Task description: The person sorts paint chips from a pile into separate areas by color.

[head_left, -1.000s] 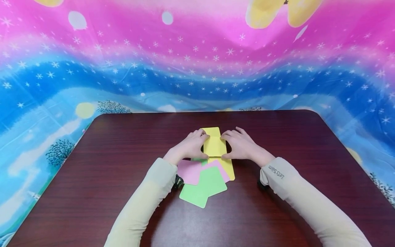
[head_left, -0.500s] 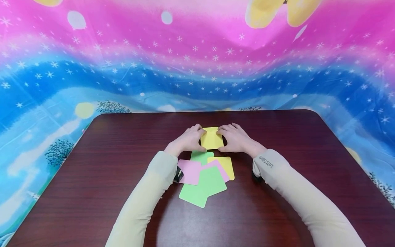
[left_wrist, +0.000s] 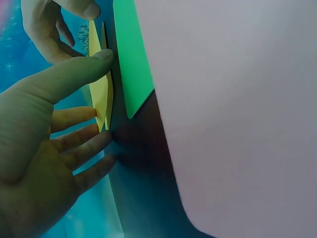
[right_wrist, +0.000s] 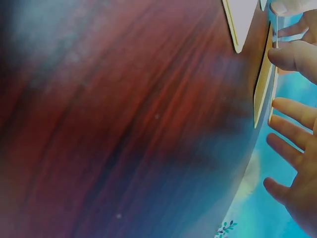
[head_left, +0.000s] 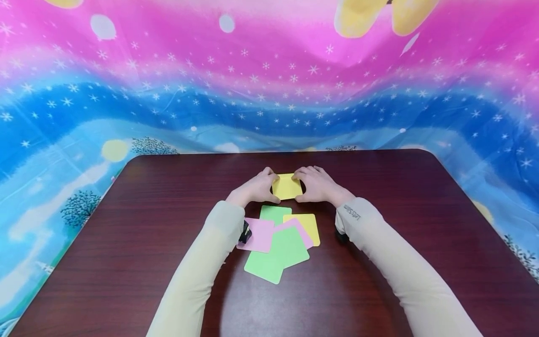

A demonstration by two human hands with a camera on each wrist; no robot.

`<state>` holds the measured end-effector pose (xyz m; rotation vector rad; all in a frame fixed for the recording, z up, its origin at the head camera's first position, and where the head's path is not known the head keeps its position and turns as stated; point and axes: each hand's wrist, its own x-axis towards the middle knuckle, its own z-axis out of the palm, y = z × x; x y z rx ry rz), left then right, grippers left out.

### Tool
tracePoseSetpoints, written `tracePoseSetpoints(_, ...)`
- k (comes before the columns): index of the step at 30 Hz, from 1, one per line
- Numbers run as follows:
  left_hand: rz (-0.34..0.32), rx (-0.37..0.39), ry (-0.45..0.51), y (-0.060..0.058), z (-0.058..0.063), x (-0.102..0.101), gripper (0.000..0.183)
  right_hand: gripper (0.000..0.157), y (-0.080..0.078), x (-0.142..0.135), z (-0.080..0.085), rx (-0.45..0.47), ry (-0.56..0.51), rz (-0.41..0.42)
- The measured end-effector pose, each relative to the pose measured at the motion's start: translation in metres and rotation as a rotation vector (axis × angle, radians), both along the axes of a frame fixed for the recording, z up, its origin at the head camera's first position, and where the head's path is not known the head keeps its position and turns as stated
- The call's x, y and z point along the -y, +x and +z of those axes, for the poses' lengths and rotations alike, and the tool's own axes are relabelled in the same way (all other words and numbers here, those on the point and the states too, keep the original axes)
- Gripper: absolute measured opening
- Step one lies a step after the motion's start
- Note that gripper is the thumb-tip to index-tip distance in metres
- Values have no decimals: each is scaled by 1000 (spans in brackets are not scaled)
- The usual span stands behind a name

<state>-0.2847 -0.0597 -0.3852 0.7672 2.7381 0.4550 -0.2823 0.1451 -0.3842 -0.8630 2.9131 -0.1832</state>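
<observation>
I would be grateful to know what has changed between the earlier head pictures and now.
The left hand and right hand have carried the held yellow card away from the person, over the far yellow card, leaving more of the far green card in view. Neither hand let go. The other green cards, the pink cards and the near yellow card stayed put.

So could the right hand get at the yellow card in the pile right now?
Probably yes, but the right hand is busy with the held yellow card and would likely have to let go first. The pile's yellow card lies nearby, right side uncovered; a pink card overlaps its near left corner.
</observation>
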Motion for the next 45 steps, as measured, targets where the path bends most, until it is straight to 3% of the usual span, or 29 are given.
tracePoseSetpoints(10,23,30,-13,-11,0,-5,69,63,-9,1,-7,44,-7,-30)
tracePoseSetpoints(20,39,30,-45,-12,0,-6,65,62,-12,2,-6,102,-32,-58)
tracePoseSetpoints(35,47,40,-35,-9,0,-6,65,64,-9,1,-6,109,-25,-54)
tracePoseSetpoints(45,7,4,-37,5,8,3,66,63,6,1,1,42,-13,22)
